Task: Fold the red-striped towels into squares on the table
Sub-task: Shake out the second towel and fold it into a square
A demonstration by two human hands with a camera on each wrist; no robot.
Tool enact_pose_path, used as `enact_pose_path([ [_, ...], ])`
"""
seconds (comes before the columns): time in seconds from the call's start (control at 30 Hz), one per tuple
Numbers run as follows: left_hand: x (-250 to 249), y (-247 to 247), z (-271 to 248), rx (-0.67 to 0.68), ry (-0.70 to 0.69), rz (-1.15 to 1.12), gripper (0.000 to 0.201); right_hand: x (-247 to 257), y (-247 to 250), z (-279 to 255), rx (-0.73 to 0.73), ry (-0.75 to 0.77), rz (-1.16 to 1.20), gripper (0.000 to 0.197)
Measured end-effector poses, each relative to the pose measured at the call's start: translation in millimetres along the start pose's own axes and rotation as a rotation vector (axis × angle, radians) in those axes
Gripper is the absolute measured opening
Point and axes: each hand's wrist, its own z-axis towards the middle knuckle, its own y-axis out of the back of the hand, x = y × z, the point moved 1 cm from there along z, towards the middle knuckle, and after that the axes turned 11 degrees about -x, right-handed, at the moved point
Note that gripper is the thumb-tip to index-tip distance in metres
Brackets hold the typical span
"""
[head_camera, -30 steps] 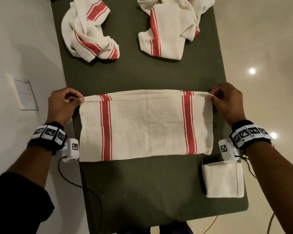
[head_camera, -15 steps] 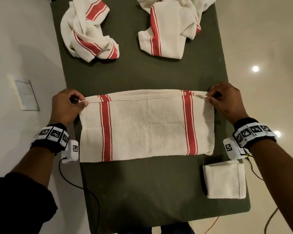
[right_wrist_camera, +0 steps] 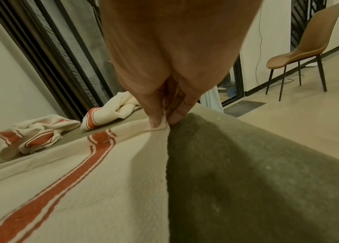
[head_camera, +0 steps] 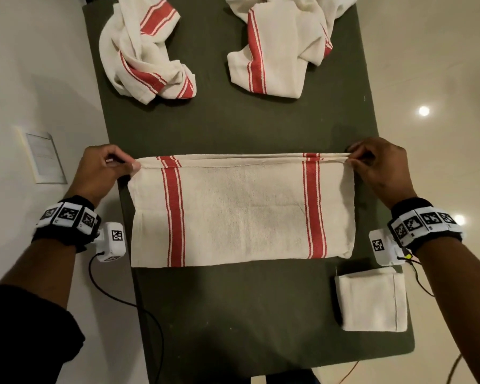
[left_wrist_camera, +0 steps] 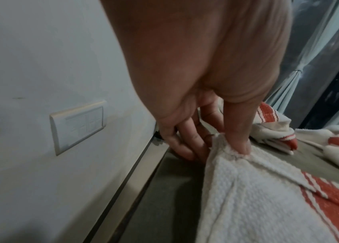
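Tabletop is dark green and runs away from the person, so the long axis stays free for staging. Towel in work lies flat across the near-middle, already doubled into a wide band, red stripes near each end; laid crosswise so both ends sit within reach of one hand each. Two crumpled towels wait at the far end, left one and right one, well apart from the work area, likely queued. Finished folded square is parked at the near right corner, out of the fold path. Left hand pinches the far left corner, thumb on top, other fingers curled below. Right hand pinches the far right corner between thumb and fingertips. Far edge is pulled taut between them and lifts slightly off the surface, which reads as squaring up the layers ahead of the next fold toward the person. Risk: layers slip apart if the tension is uneven.
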Motion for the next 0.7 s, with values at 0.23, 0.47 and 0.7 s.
enact_pose_path([
  [0.23, 5, -3, 11, -0.009, 0.036, -0.066, 0.013, 3, -3, 7, -0.022, -0.048, 0.025, 0.005],
  [0.47, 2, -5, 20, 0.012, 0.093, -0.068, 0.006, 0, -7, 5, -0.057, -0.046, 0.035, 0.005],
  [0.7, 3, -10, 19, -0.077, -0.077, 0.124, 0.01, 3, -11, 10, -0.071, 0.06, -0.045, 0.014],
])
